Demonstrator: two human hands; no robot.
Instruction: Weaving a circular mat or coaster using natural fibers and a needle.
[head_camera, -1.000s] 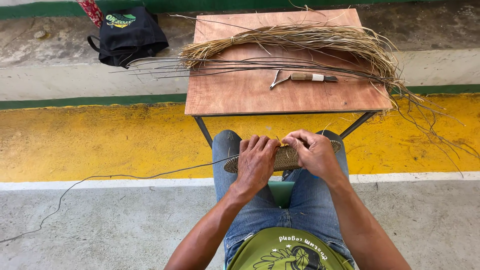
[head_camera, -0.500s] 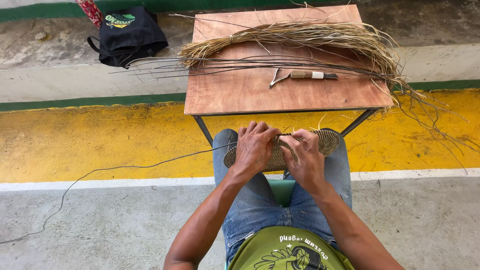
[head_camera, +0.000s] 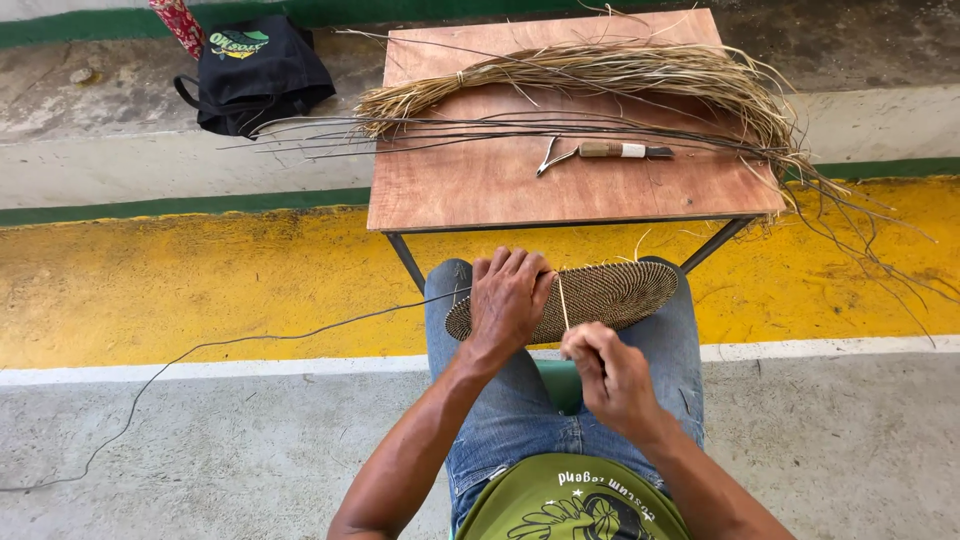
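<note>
While the left hand (head_camera: 510, 297) presses flat on the woven oval mat (head_camera: 600, 297), the right hand (head_camera: 608, 372) pinches a pale strand (head_camera: 563, 303).

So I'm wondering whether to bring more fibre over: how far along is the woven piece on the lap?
A flat oval woven mat already spans both knees. In hand: the left hand presses the mat down while the right hand pulls a pale strand up from it. A thick bundle of dry fibre and dark thin rods lie unused on the wooden table, so plenty seems left.
</note>
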